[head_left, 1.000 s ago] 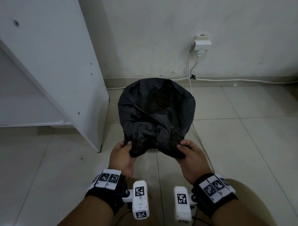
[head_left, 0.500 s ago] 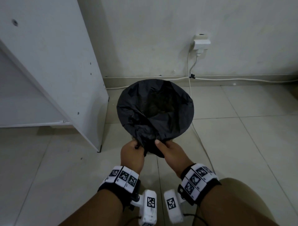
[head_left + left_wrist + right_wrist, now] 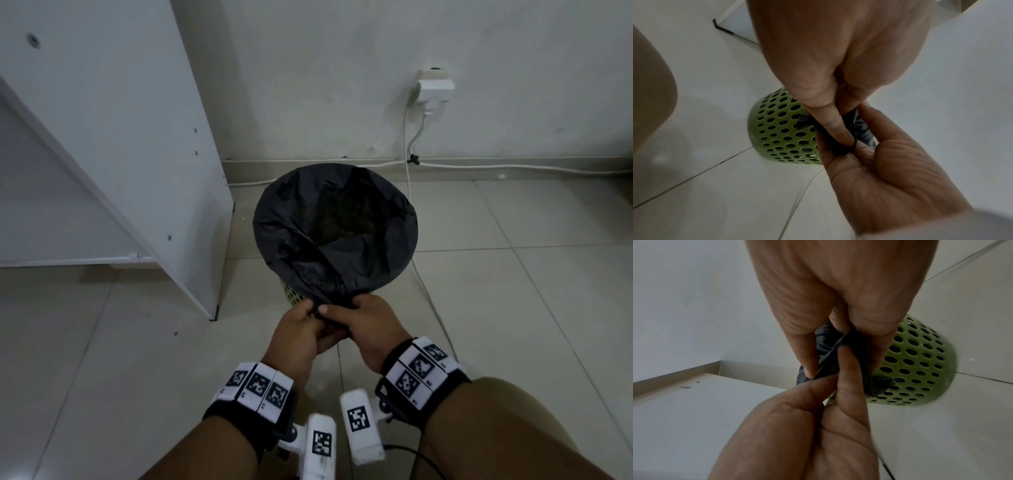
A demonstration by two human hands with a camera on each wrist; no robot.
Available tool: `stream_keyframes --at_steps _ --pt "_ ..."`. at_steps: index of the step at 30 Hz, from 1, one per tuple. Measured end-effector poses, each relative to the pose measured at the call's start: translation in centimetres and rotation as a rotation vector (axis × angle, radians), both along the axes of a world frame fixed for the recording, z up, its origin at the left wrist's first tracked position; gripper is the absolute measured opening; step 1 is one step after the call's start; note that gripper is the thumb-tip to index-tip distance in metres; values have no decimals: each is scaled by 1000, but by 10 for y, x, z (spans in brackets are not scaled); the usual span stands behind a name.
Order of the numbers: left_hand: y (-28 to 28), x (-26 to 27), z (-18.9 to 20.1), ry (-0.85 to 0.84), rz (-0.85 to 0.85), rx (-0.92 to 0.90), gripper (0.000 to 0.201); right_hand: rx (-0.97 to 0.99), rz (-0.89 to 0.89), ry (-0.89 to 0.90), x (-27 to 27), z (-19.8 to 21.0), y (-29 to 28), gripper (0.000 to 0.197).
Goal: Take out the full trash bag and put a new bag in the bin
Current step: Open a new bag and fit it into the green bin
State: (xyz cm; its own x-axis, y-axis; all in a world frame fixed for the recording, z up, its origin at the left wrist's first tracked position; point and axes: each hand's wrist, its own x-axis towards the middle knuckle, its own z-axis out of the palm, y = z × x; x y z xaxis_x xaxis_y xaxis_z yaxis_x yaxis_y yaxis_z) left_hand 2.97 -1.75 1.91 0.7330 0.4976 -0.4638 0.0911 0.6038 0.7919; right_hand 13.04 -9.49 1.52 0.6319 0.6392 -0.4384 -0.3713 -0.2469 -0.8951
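Observation:
A black trash bag (image 3: 335,233) lines a green perforated bin (image 3: 291,295) on the tiled floor, its mouth stretched round the rim. The bag's near edge is gathered into a bunch in front of the bin. My left hand (image 3: 308,317) and right hand (image 3: 359,315) meet there, and both pinch the bunched plastic. In the left wrist view the left fingers (image 3: 830,123) press the black plastic (image 3: 863,134) against the right hand, beside the bin (image 3: 781,129). In the right wrist view the right hand's thumb and fingers (image 3: 807,353) squeeze the bag's twisted edge (image 3: 824,340) in front of the bin (image 3: 920,363).
A white cabinet panel (image 3: 137,137) stands close to the bin's left. Behind the bin is the wall, with a plugged socket (image 3: 435,89). A white cable (image 3: 426,287) runs down past the bin's right side. My knee (image 3: 513,428) is at the bottom right.
My hands, apart on the bag's near edge a second ago, have come together and bunched the slack plastic between them. The bag's mouth now looks tighter round the rim.

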Motion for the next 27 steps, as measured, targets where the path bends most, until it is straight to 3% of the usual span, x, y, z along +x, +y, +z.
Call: stream_keyframes --at_steps 3,9,14,20,24,27 --pt "-1 1 0 -11 17 -53 46 -48 -57 -32 2 -5 2 16" --pt "14 4 5 152 70 -159 24 -95 -86 1 5 -12 6 22" --pt "34 10 -7 408 -34 -155 17 -65 -54 58 11 -14 -2 14" --pt "46 14 -13 499 -172 -198 16 -88 -197 -57 10 -25 -6 13" --pt "55 12 -24 512 -136 -75 15 -66 -366 13 8 -26 -10 9" --pt "52 12 -25 476 -101 30 2 -84 -320 13 5 -26 -11 7"
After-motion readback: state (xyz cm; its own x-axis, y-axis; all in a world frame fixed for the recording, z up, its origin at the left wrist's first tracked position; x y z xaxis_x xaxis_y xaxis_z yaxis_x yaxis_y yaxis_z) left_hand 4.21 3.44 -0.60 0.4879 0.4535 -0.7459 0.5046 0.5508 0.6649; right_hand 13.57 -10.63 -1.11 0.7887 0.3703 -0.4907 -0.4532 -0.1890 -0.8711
